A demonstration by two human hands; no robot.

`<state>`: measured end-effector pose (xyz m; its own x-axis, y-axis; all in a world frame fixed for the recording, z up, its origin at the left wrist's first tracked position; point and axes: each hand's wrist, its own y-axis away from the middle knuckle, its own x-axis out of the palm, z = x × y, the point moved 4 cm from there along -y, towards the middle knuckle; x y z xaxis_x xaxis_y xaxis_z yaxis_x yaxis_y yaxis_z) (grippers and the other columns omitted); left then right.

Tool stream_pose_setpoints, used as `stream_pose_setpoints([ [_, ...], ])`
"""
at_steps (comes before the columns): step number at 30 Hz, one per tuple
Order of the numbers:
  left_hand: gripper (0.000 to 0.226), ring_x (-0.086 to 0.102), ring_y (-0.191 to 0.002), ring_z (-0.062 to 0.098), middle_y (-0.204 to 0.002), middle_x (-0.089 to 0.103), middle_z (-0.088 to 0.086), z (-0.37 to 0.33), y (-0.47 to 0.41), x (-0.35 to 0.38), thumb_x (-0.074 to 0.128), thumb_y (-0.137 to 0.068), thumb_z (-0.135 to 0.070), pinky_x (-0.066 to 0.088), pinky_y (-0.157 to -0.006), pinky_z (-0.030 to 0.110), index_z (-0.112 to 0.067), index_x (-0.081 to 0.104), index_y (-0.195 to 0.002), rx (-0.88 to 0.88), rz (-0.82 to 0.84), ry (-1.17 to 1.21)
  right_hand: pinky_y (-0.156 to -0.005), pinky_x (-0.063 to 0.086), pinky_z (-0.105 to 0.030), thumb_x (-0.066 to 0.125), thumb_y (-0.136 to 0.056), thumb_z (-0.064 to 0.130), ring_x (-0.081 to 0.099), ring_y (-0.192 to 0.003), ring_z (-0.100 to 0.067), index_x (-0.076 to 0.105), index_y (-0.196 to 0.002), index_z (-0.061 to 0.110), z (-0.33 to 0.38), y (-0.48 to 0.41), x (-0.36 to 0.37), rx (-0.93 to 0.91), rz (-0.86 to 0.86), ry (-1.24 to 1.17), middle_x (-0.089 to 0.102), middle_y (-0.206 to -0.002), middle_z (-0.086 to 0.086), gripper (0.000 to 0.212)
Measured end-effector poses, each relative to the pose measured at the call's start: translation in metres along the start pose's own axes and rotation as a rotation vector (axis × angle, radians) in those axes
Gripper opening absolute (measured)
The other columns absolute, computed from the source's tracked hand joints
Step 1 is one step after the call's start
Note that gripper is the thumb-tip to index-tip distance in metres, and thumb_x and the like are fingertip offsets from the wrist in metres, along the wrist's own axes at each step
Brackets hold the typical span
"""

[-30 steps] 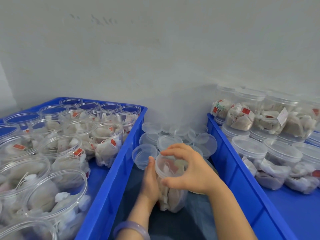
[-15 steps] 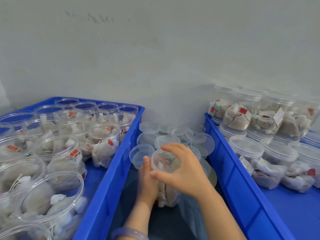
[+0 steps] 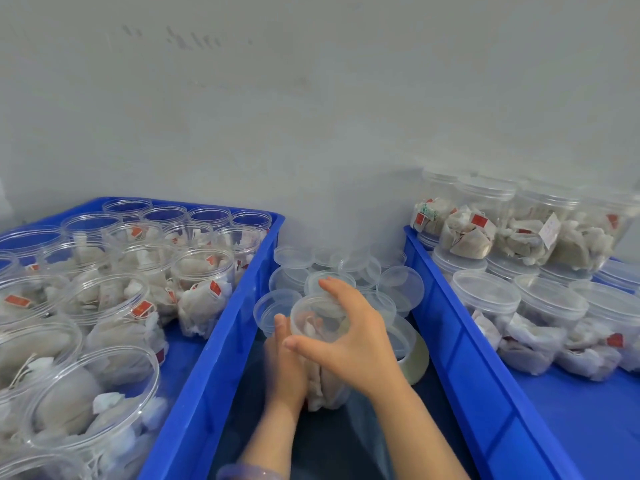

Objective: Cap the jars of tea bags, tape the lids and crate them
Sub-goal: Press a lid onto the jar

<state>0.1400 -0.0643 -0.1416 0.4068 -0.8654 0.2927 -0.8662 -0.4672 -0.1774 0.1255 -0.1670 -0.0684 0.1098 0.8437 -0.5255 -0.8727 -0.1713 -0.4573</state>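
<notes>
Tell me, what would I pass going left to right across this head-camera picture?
Open jars of tea bags → wall of the left blue crate → jar being capped → tape roll → wall of the right blue crate → capped jars.

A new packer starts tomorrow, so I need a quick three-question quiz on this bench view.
1. True or false: the jars in the left crate already carry lids.
2. What does the right hand grip? A the lid on the jar that the left hand holds; B a loose tea bag; C a crate's rim.
3. Fill in: the tape roll lies to the ___ of the held jar.
Key: 1 false; 2 A; 3 right.
</notes>
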Motion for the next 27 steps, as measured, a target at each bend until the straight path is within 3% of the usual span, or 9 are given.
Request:
stream_pose_setpoints([
  [4, 0.061, 0.059, -0.052, 0.000, -0.054, 0.065, -0.006, -0.006, 0.004, -0.003, 0.023, -0.094, -0.046, 0.043, -0.050, 0.025, -0.024, 0.068, -0.060, 0.046, -0.130, -0.148, -0.096, 0.029, -0.003, 0.065, -0.055, 0.069, 0.035, -0.118, 0.016, 0.039, -0.137, 0.033, -0.010, 0.008, 0.006, 0.042, -0.076, -0.036, 0.042, -0.128, 0.025, 0.094],
  [8, 0.049, 0.062, -0.081, 0.014, -0.082, 0.068, -0.003, -0.006, -0.002, -0.010, 0.026, -0.102, -0.039, 0.041, -0.062, 0.016, -0.020, 0.068, -0.084, 0.023, -0.179, -0.120, -0.095, 0.038, -0.020, 0.041, -0.067, 0.075, 0.046, -0.114, 0.004, 0.037, -0.135, 0.036, -0.040, 0.024, -0.007, 0.202, -0.141, -0.016, 0.050, -0.117, 0.026, 0.078],
  [11, 0.050, 0.062, -0.085, 0.016, -0.093, 0.069, 0.003, -0.003, -0.002, -0.008, 0.022, -0.101, -0.041, 0.044, -0.067, 0.021, -0.024, 0.068, -0.091, -0.050, -0.159, -0.118, -0.090, 0.041, -0.032, 0.034, -0.085, 0.063, 0.051, -0.109, -0.012, 0.052, -0.113, 0.029, -0.066, 0.034, -0.021, 0.293, -0.115, 0.417, 0.058, -0.108, 0.013, 0.048],
  [13, 0.050, 0.064, -0.090, 0.022, -0.092, 0.070, 0.002, -0.002, 0.000, -0.006, 0.021, -0.100, -0.043, 0.048, -0.071, 0.028, -0.027, 0.068, -0.090, -0.088, -0.129, -0.098, -0.097, 0.031, -0.036, 0.036, -0.090, 0.058, 0.038, -0.120, -0.018, 0.048, -0.122, 0.026, -0.079, 0.042, -0.012, 0.316, 0.062, 0.776, 0.050, -0.126, 0.006, 0.047],
  [15, 0.048, 0.063, -0.096, 0.021, -0.092, 0.069, -0.004, -0.002, 0.002, -0.006, 0.021, -0.100, -0.044, 0.046, -0.073, 0.028, -0.029, 0.066, -0.091, -0.092, -0.113, -0.098, -0.099, 0.027, -0.036, 0.038, -0.088, 0.063, 0.032, -0.124, -0.019, 0.043, -0.130, 0.026, -0.086, 0.044, -0.008, 0.310, 0.106, 0.827, 0.044, -0.133, 0.007, 0.056],
  [19, 0.036, 0.055, -0.101, 0.029, -0.105, 0.055, 0.001, -0.029, 0.020, -0.015, 0.037, -0.097, -0.036, 0.042, -0.085, 0.034, -0.008, 0.055, -0.109, 0.330, -0.245, -0.266, -0.101, 0.032, -0.032, 0.052, -0.085, 0.054, 0.044, -0.113, -0.013, 0.056, -0.113, 0.028, -0.082, 0.046, -0.021, 0.286, 0.006, 0.615, 0.056, -0.112, 0.009, 0.038],
  [23, 0.009, 0.053, -0.070, 0.016, -0.080, 0.053, -0.004, -0.059, 0.052, 0.004, 0.047, -0.090, -0.031, 0.045, -0.063, 0.031, -0.022, 0.050, -0.092, 0.805, 0.003, -0.484, -0.059, 0.046, -0.034, 0.058, -0.081, 0.046, 0.057, -0.065, -0.003, 0.057, -0.075, 0.023, -0.060, 0.053, -0.049, 0.317, -0.393, 0.113, 0.062, -0.065, 0.010, 0.024],
  [25, 0.019, 0.055, -0.081, 0.002, -0.090, 0.060, -0.011, -0.062, 0.067, 0.020, 0.047, -0.092, -0.039, 0.048, -0.070, 0.021, -0.029, 0.052, -0.107, 0.806, 0.228, -0.529, -0.052, 0.039, -0.029, 0.055, -0.078, 0.060, 0.053, -0.053, -0.004, 0.056, -0.062, 0.018, -0.049, 0.057, -0.057, 0.345, -0.469, -0.098, 0.060, -0.059, 0.008, 0.045],
  [27, 0.048, 0.043, -0.120, -0.005, -0.133, 0.048, -0.015, -0.056, 0.076, 0.030, 0.034, -0.092, -0.058, 0.038, -0.097, 0.013, -0.036, 0.038, -0.134, 0.664, 0.383, -0.555, -0.054, 0.043, -0.029, 0.059, -0.076, 0.065, 0.053, -0.053, -0.011, 0.059, -0.060, 0.013, -0.042, 0.065, -0.055, 0.351, -0.445, -0.233, 0.060, -0.058, -0.001, 0.054],
])
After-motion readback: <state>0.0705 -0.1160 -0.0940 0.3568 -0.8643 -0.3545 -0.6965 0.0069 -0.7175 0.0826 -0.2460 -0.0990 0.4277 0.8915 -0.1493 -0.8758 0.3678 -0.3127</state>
